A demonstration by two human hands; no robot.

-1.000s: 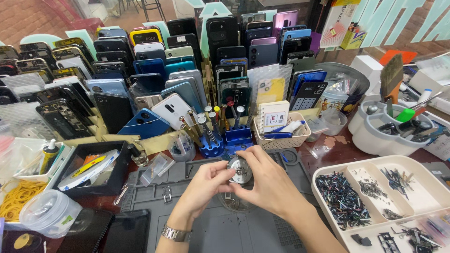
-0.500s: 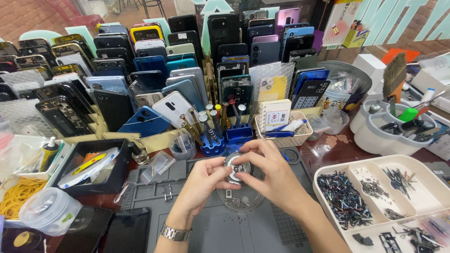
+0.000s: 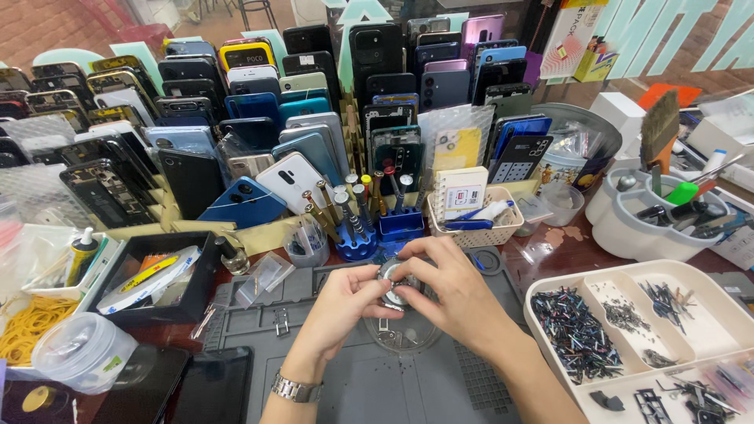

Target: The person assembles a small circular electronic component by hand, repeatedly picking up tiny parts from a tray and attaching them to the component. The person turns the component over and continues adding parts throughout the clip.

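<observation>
- Centrally, the left hand (image 3: 345, 302) and the right hand (image 3: 448, 294) met over a grey work mat (image 3: 377, 385) on the desk (image 3: 565, 243), both with fingers curled shut around a small round metal part (image 3: 393, 284).
- That part sat just above a clear shallow dish (image 3: 404, 334) lying on the mat; the fingers covered most of it, so its exact kind was hard to make out.
- A yellow-and-white flat package (image 3: 567, 35) leaned at the top right, beside a smaller yellow box (image 3: 593, 63).
- A clear plastic bag with a yellow card (image 3: 455, 141) stood among the upright phones (image 3: 259, 118).
- A white labelled card (image 3: 463, 192) rose from a cream mesh basket (image 3: 479, 228).
- A dark card with a grid of pale squares (image 3: 518, 161) stood just right of it.
- A roll of tape with a yellow label (image 3: 145, 279) lay in a black tray (image 3: 149, 286) at left.
- A cream divided tray (image 3: 628, 338) of tiny screws was cut off by the lower right edge.
- A clear lidded tub (image 3: 82, 349) bore a small green sticker, too small to make out.
</observation>
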